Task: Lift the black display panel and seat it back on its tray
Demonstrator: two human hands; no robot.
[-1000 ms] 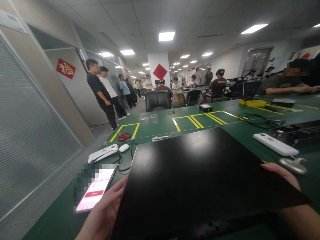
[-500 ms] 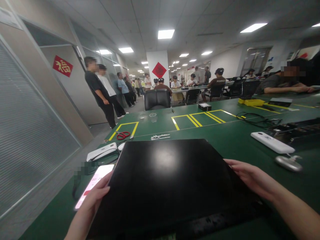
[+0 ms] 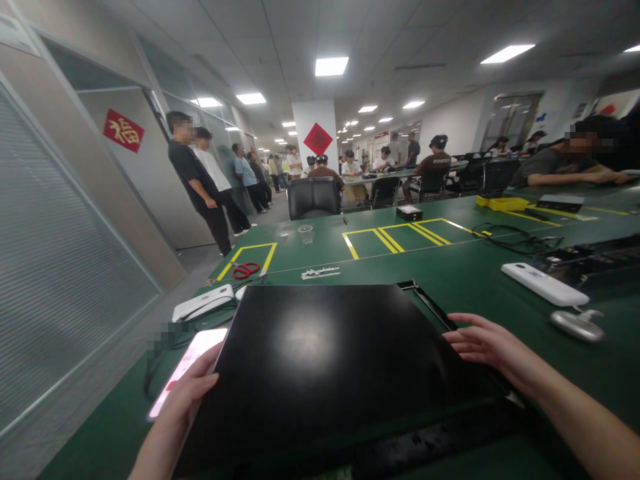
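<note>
A large black screen panel (image 3: 340,360) lies in front of me, its glossy face up with a light reflected in it. My left hand (image 3: 193,383) grips its left edge, thumb on top and fingers beneath. At the right edge, the outstretched fingers of my right hand (image 3: 483,343) touch the panel's side, the upper finger over a thin black frame (image 3: 425,301). That frame shows past the panel's far right corner and side; the rest of it is hidden beneath. A lit phone (image 3: 185,370) lies beside my left hand.
On the green table (image 3: 380,270) are red-handled scissors (image 3: 246,270), a white power bank (image 3: 203,303) with cables, and small white parts (image 3: 320,273). At right lie another white power bank (image 3: 544,283) and a silver mouse-like object (image 3: 577,327). A person (image 3: 570,160) sits at far right.
The panel has shifted a little left and towards me, baring the frame's far right corner and side. My right hand's fingers have spread and moved slightly at the edge.
</note>
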